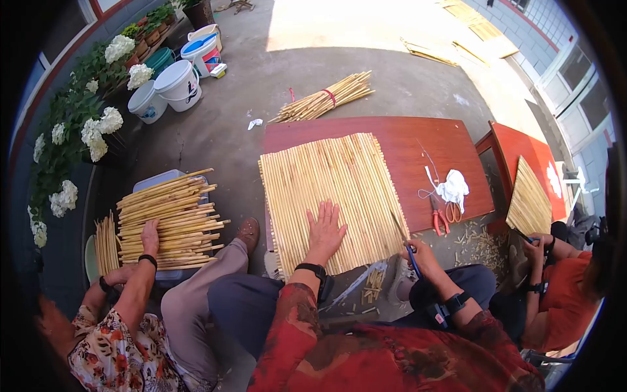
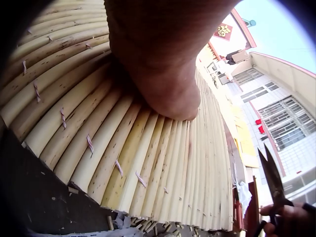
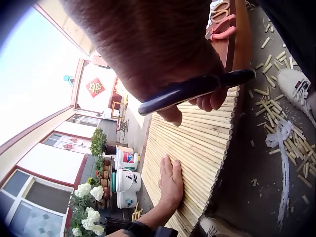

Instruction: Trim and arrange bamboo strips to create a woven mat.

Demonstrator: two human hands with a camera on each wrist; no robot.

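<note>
A mat of pale stalks [image 1: 333,196] stitched side by side lies on a red-brown table [image 1: 424,147], its near edge hanging over the front. My left hand [image 1: 324,227] presses flat on the mat with fingers spread; the left wrist view shows the palm [image 2: 163,74] on the stalks [image 2: 123,148]. My right hand [image 1: 422,253] grips blue-handled shears [image 1: 410,253] at the mat's near right corner, blades pointing up along the edge. In the right wrist view, fingers curl round the dark handle [image 3: 197,89] above the mat [image 3: 197,143] and the left hand [image 3: 170,185].
Orange-handled scissors [image 1: 444,214], a white cloth [image 1: 453,186] and thread lie on the table's right. A tied stalk bundle [image 1: 323,98] lies beyond. Another person's hand rests on a stalk pile [image 1: 170,219] at left; a third person holds a mat [image 1: 528,202] at right. Buckets [image 1: 176,85], scraps [image 1: 480,245].
</note>
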